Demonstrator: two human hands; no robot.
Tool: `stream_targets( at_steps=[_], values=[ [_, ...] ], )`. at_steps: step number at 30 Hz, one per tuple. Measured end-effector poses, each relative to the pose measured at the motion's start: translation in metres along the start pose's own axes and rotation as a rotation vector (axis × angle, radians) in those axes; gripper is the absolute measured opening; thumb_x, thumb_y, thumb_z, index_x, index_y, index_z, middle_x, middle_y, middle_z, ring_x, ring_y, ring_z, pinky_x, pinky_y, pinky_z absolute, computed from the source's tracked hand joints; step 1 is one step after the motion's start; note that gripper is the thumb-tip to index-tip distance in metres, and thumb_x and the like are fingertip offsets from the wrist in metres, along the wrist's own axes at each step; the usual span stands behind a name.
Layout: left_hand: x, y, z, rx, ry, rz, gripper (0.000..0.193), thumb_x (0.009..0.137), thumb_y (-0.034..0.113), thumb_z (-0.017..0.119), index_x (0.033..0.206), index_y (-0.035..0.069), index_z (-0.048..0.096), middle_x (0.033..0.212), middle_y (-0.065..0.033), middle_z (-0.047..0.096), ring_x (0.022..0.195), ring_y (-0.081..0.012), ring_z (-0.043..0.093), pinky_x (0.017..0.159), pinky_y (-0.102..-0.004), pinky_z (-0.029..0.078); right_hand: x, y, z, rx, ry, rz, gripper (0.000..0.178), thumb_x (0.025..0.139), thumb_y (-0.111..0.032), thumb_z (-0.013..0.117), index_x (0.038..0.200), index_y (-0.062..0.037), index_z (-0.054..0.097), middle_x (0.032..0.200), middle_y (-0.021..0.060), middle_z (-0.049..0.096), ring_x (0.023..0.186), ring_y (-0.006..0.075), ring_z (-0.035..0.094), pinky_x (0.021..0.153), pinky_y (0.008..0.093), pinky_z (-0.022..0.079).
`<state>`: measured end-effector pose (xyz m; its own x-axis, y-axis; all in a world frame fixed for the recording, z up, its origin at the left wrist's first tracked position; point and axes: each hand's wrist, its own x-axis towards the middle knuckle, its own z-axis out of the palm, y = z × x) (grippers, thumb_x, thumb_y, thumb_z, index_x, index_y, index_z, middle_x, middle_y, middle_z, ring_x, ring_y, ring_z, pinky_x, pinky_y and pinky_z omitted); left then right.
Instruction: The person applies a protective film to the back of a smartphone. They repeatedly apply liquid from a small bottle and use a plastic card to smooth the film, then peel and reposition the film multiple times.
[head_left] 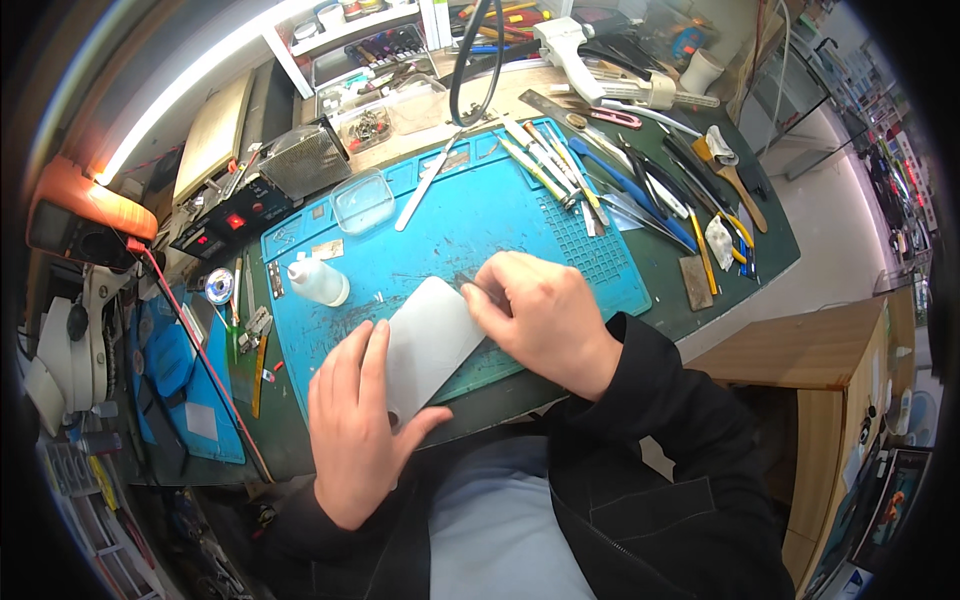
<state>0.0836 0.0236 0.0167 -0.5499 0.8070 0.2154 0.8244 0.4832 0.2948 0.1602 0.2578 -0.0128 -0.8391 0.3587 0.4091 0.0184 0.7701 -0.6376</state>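
A pale grey, flat rectangular slab with rounded corners, phone-like in shape (434,340), lies tilted on the blue work mat (400,262). My left hand (358,420) grips its left edge, fingers along the side and thumb across the lower end. At the slab's upper right edge, my right hand (540,315) is closed in a pinch. A small dark bit shows by those fingertips, too little to name. Left of the slab stands a white squeeze bottle (318,283) with a narrow tip.
A clear plastic box (363,202) and a metal spatula (425,185) lie at the mat's far side. Screwdrivers (540,165), pliers (742,240) and brushes crowd the right. A bench power unit (235,218) stands far left, with an orange meter (90,210) beside it.
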Motion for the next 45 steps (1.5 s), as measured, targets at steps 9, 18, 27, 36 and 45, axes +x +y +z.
stream_targets(
  at_steps=[9, 18, 27, 36, 45],
  values=[
    [-0.026, -0.018, 0.027, -0.200, 0.167, -0.032, 0.095, 0.079, 0.035, 0.094, 0.153, -0.002, 0.048, 0.149, -0.0199, 0.060, 0.131, -0.0400, 0.058, 0.110, -0.0525, 0.044, -0.001, -0.005, -0.001, -0.006, -0.064, 0.014, 0.016, 0.092, -0.011, 0.080, 0.086, -0.0012, 0.069, 0.076, 0.0085, 0.070, 0.062, 0.0193, 0.069, 0.056, 0.0307, 0.054],
    [-0.024, -0.019, 0.026, -0.212, 0.160, -0.036, 0.096, 0.076, 0.034, 0.096, 0.152, -0.002, 0.050, 0.147, -0.0212, 0.060, 0.128, -0.0405, 0.060, 0.106, -0.0509, 0.047, 0.001, -0.008, 0.001, 0.014, -0.064, 0.055, 0.015, 0.089, -0.010, 0.080, 0.082, -0.0058, 0.068, 0.074, 0.0073, 0.069, 0.061, 0.0245, 0.068, 0.054, 0.0356, 0.053],
    [-0.023, -0.018, 0.025, -0.214, 0.161, -0.044, 0.098, 0.074, 0.032, 0.097, 0.152, -0.002, 0.049, 0.147, -0.0209, 0.060, 0.128, -0.0396, 0.060, 0.106, -0.0501, 0.047, 0.001, -0.008, 0.003, -0.006, -0.046, 0.050, 0.017, 0.088, -0.009, 0.080, 0.080, -0.0072, 0.065, 0.072, 0.0059, 0.066, 0.060, 0.0245, 0.067, 0.053, 0.0355, 0.052],
    [-0.022, -0.017, 0.025, -0.206, 0.176, -0.031, 0.095, 0.072, 0.026, 0.097, 0.151, -0.002, 0.052, 0.146, -0.0206, 0.062, 0.127, -0.0391, 0.060, 0.105, -0.0482, 0.048, -0.001, -0.018, 0.007, -0.238, -0.023, -0.110, 0.019, 0.086, -0.005, 0.083, 0.082, -0.0064, 0.065, 0.073, 0.0058, 0.062, 0.060, 0.0246, 0.064, 0.053, 0.0356, 0.050],
    [-0.021, -0.015, 0.021, -0.202, 0.139, -0.035, 0.099, 0.075, 0.028, 0.095, 0.156, -0.003, 0.047, 0.147, -0.0201, 0.061, 0.125, -0.0407, 0.058, 0.106, -0.0496, 0.047, 0.005, -0.014, 0.012, -0.067, -0.031, 0.046, 0.020, 0.093, -0.014, 0.076, 0.081, -0.0061, 0.062, 0.075, 0.0086, 0.065, 0.064, 0.0293, 0.067, 0.056, 0.0412, 0.051]
  ],
)
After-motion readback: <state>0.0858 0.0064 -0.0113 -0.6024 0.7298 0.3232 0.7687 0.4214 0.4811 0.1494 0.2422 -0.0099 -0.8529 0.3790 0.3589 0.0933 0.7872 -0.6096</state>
